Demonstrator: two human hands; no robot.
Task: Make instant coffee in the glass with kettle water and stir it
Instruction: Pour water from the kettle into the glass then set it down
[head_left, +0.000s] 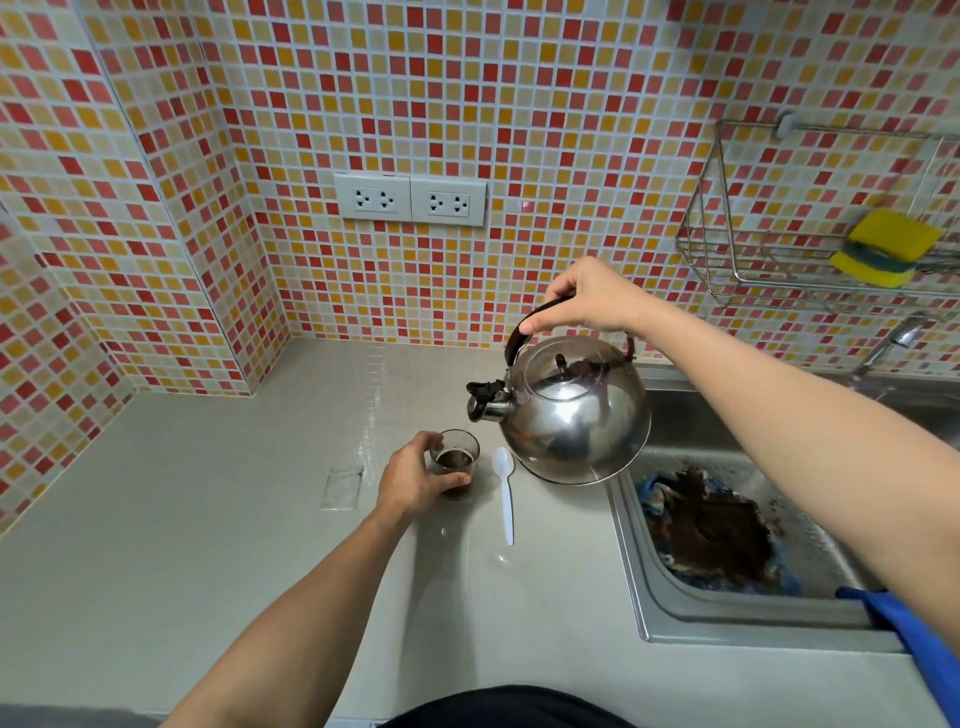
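Note:
A small clear glass (458, 460) with dark brown coffee in it stands on the grey counter (208, 519). My left hand (413, 480) is curled round its left side. My right hand (589, 299) grips the black handle of a shiny steel kettle (571, 415), which hangs tilted above the counter, its black spout just over the glass rim. A white plastic spoon (506, 493) lies on the counter between glass and kettle, bowl pointing away from me.
An empty clear sachet (343, 486) lies left of the glass. A steel sink (727, 545) at the right holds a stained blue cloth (711, 530). A wire rack (810, 249) with a yellow sponge (883, 247) hangs on the tiled wall. Wall sockets (410, 200) sit behind.

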